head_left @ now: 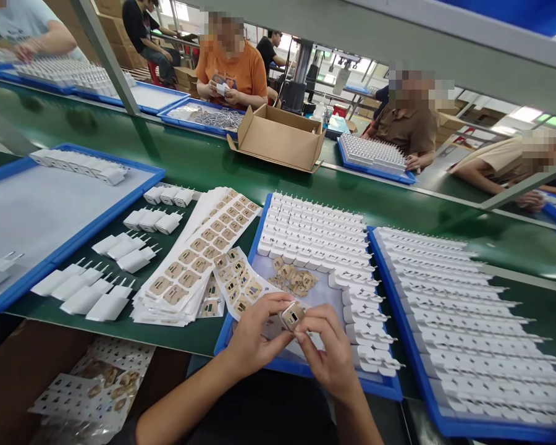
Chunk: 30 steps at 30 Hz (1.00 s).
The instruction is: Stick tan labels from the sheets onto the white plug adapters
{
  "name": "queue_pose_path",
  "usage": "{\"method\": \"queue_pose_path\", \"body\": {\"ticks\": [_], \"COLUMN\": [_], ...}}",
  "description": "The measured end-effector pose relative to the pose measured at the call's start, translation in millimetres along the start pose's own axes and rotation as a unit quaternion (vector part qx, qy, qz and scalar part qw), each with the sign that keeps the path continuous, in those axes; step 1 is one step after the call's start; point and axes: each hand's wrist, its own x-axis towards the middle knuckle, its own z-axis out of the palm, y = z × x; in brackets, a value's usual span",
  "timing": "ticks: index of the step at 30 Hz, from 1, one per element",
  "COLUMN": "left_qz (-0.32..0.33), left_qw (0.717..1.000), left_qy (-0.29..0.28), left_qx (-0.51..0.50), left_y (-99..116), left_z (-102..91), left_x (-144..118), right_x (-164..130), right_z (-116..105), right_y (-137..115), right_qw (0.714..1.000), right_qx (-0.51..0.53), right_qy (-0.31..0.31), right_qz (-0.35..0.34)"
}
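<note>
Two hands meet low in the view over the near edge of a blue tray (269, 361). The left hand (254, 337) and the right hand (328, 352) both pinch one small white charger (293, 316) between their fingertips, its port face turned up. At 12 o'clock from it lies a loose heap of tan stickers (294, 279) on the tray, ringed by rows of white chargers (315, 232). At 10 o'clock sit fanned sticker sheets (194, 259) on the green desk (204, 157), with finished chargers (97, 290) at 9 o'clock. A second full tray (467, 327) lies at 3 o'clock.
</note>
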Motion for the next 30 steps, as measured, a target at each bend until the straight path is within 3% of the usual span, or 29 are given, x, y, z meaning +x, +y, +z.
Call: {"method": "queue_pose_path", "body": {"ticks": [3,6,13,18,23,26,30], "left_qz": [0.019,0.046,0.084,0.07,0.068,0.059,0.015], "left_qw": [1.0,0.999,0.996,0.997,0.997,0.998,1.0], "left_qy": [-0.008,-0.009,-0.001,0.002,-0.012,-0.011,0.0], "left_qx": [0.003,0.016,0.041,0.017,0.019,0.024,0.024], "left_y": [0,-1,-3,-1,-3,-2,2], "left_z": [1.0,3.1,1.8,0.5,2.7,3.3,1.2], "left_x": [1,1,2,1,-1,-1,2], "right_x": [0,3,-1,-6,2,5,-5], "right_z": [2,5,18,13,-1,-6,-7], "right_y": [4,8,16,23,17,10,2], "right_qw": [0.991,0.961,0.913,0.911,0.957,0.993,0.997], "right_qx": [0.062,0.191,0.323,0.321,0.216,0.07,-0.067], "right_qy": [0.057,0.028,0.039,0.031,0.002,-0.01,0.004], "right_qz": [0.105,0.2,0.247,0.256,0.194,0.092,-0.038]}}
